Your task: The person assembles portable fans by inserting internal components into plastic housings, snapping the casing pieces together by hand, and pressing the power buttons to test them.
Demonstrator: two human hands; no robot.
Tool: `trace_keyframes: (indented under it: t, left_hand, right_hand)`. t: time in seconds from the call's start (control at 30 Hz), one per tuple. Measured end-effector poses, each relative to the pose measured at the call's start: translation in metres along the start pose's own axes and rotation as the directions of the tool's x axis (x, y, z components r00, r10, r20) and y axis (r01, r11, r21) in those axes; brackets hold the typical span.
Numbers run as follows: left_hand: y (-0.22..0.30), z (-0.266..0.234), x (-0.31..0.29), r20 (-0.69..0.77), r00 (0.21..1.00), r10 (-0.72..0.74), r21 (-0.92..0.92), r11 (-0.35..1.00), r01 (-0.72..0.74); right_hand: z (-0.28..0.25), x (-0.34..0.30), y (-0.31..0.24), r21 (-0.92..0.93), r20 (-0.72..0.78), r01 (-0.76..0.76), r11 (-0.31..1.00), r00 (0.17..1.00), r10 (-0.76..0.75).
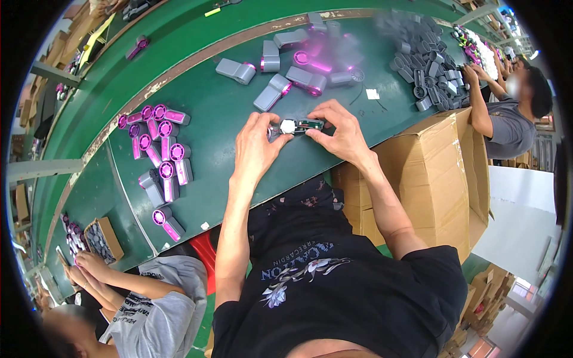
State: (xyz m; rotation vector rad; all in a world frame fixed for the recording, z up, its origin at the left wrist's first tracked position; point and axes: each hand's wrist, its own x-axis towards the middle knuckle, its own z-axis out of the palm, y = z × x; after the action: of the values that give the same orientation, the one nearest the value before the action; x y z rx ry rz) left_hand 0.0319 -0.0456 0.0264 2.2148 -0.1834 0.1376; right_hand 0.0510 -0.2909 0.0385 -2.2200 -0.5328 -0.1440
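Between both hands, low over the green table, is an opened handheld fan body (pixel 299 126) with a white round part and a small green circuit board showing. My left hand (pixel 258 143) pinches its left end between thumb and fingers. At the other end, by the circuit board, my right hand (pixel 339 132) grips it with thumb and index finger. Just beyond lie several grey housings with pink rings, the nearest a grey fan housing (pixel 273 93). To the left, a group of pink and grey fans (pixel 168 170) rests on the tabletop.
A heap of dark grey shells (pixel 427 68) covers the far right of the table (pixel 227 128). An open cardboard box (pixel 418 185) stands against the edge beside my right arm. Co-workers sit at right (pixel 510 113) and lower left (pixel 155 298), near a small parts box (pixel 104 238).
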Motion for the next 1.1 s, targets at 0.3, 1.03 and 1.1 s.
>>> trace_keyframes:
  t: [0.3,1.03,1.1]
  left_hand:
    - [-0.013,0.001,-0.006,0.035,0.999,0.024,-0.007,1.000,-0.024]
    - [-0.027,-0.012,-0.041,-0.225,0.974,-0.025,-0.307,0.951,-0.047]
    - [-0.017,-0.006,-0.036,-0.225,0.974,0.006,-0.302,0.950,-0.076]
  right_hand:
    - [0.024,0.000,0.013,-0.192,-0.014,0.321,0.928,0.944,-0.329]
    - [-0.061,0.458,-0.286,-0.531,-0.329,0.671,0.517,0.399,-0.856]
    - [-0.066,0.490,-0.292,-0.713,-0.245,0.497,0.495,0.484,-0.840]
